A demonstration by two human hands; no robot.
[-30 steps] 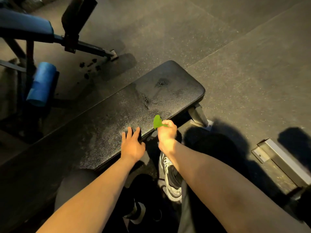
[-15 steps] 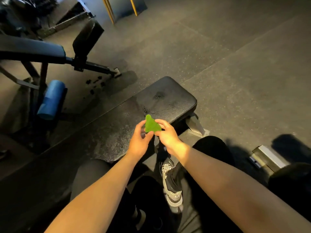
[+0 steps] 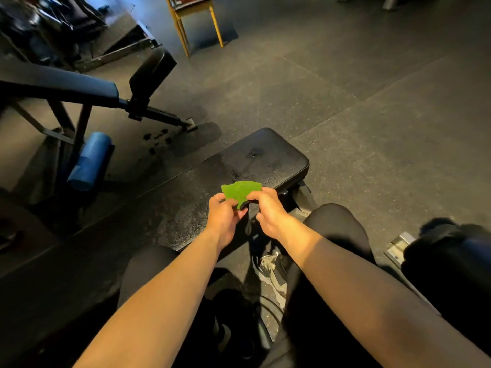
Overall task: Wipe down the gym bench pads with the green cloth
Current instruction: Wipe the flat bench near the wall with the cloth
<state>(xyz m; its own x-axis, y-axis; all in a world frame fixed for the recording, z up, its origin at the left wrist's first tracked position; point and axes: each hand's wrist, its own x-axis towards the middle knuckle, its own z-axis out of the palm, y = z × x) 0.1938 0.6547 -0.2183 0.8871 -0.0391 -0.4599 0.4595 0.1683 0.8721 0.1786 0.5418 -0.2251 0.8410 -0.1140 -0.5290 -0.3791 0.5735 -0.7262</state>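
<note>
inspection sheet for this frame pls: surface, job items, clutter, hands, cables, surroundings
Surface: black bench pad, textured, with a small dark mark near its far end.
Job's things: green cloth, held up above the pad's near edge, not on the pad.
Clutter: dark scraps on the floor beside the bench.
Grippers: left hand and right hand both pinch the cloth.
Cables: nothing seen.
Surroundings: rubber floor; second bench with blue roller at left; yellow-legged stand beyond.

Cloth (image 3: 240,193) between hands, above bench pad (image 3: 268,158); roller (image 3: 89,166) far left, perhaps floor-level.
</note>
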